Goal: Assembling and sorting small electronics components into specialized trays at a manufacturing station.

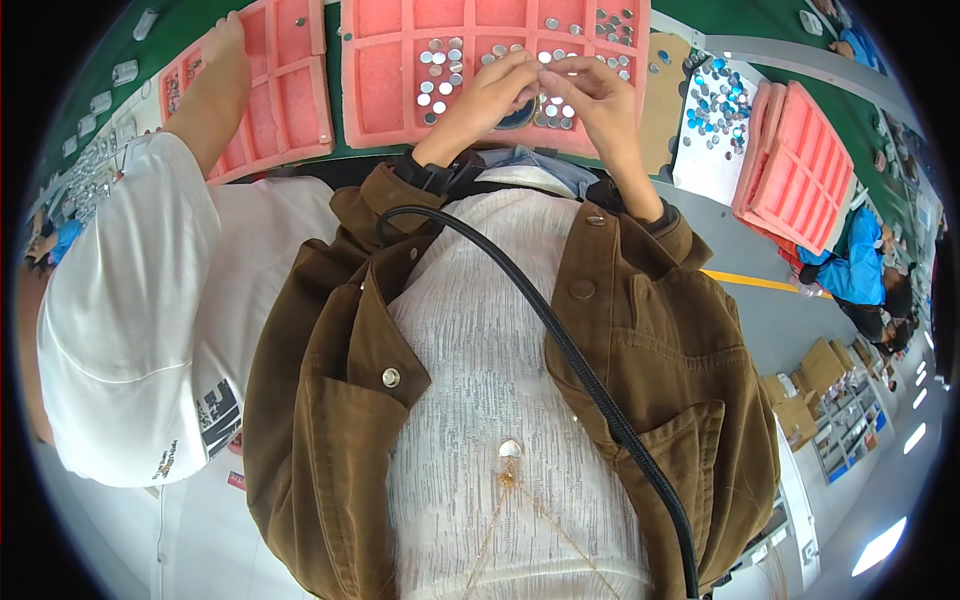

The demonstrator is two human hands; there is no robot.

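My left hand (503, 88) and my right hand (597, 88) meet at the fingertips over a pink compartment tray (378, 87). Both have thumb and fingers pinched together, and whatever sits between them is too small to make out. Round silver discs (455, 67) lie in several of the tray's compartments, on both sides of my hands. Just beneath my fingers, partly covered by them, is a dark round object (518, 117) with a light-coloured edge.
At the left, a co-worker's arm (222, 75) reaches over another pink tray (302, 108). To the right lie brown cardboard (660, 120), a white sheet (700, 165) bearing blue and silver discs (718, 98), and stacked pink trays (800, 165). A person in blue (855, 260) is farther right.
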